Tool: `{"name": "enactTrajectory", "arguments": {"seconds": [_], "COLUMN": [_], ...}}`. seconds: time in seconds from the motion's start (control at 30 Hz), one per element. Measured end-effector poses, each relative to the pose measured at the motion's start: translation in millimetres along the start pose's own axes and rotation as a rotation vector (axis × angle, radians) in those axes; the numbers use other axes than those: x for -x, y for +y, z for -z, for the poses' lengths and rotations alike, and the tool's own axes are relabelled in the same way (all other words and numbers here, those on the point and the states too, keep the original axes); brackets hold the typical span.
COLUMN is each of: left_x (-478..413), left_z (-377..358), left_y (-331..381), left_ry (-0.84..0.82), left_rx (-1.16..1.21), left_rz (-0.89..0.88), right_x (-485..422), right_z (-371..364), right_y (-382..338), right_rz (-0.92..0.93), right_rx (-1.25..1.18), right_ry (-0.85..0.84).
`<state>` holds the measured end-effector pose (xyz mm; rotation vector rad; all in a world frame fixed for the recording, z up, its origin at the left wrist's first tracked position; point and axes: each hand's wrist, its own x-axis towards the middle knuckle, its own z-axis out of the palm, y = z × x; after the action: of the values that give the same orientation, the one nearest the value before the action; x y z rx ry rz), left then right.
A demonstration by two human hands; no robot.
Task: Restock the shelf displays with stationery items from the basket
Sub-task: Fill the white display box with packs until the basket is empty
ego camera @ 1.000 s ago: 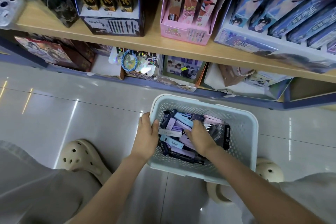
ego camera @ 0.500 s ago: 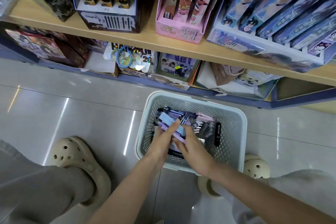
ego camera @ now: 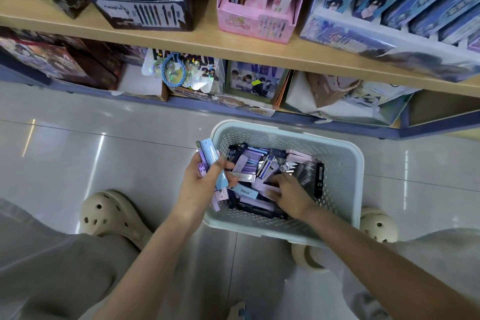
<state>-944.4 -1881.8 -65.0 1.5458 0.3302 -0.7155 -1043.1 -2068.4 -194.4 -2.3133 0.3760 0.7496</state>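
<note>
**At the basket: gathering packs**

Over the basket [ego camera: 348,153] on the floor [ego camera: 104,163], the left hand [ego camera: 200,184] grips a few blue and lilac packs [ego camera: 211,161]. The right hand [ego camera: 288,192] digs among the rest, and I cannot tell its grip. The likely next move is to lift the bundle to the shelf [ego camera: 181,39].

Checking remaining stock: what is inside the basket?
The basket holds a jumble of slim purple, pink, blue and black stationery packs. The right hand covers some; whatever lies beneath the top layer is hidden.
</note>
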Motion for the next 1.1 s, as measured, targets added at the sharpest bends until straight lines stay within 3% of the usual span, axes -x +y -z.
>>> {"name": "enactTrajectory", "arguments": {"seconds": [0.27,0.4,0.53,0.6,0.73,0.87,1.1], "left_x": [1.7,2.2,4.4,8.2,22.5,39.2,59.2], "left_z": [1.2,1.3,1.4,-1.0,-10.2,-22.3,-32.6], "left_y": [-8.3,-11.7,-15.4,-15.5,-6.4,9.3,46.0], "left_ry": [-0.025,0.006,0.041,0.027,-0.004,-0.015,-0.019], "left_rx": [-0.029,-0.023,-0.038,-0.039,-0.034,0.025,0.100], "left_rz": [0.044,0.091,0.122,0.143,0.144,0.113,-0.004], "right_x": [-8.5,-2.7,9.1,15.2,39.9,68.0,104.9], "right_z": [4.8,2.1,11.2,20.7,52.0,72.7,99.0], "right_y": [0.0,-0.3,7.6,6.4,-31.9,-86.8,-140.1], "right_rz": [0.149,0.105,0.078,0.065,-0.006,0.074,0.260], "right_rx": [0.418,0.601,0.625,0.547,-0.008,-0.328,-0.429], "right_ry": [-0.072,-0.072,-0.037,-0.012,-0.004,0.073,0.189]}}
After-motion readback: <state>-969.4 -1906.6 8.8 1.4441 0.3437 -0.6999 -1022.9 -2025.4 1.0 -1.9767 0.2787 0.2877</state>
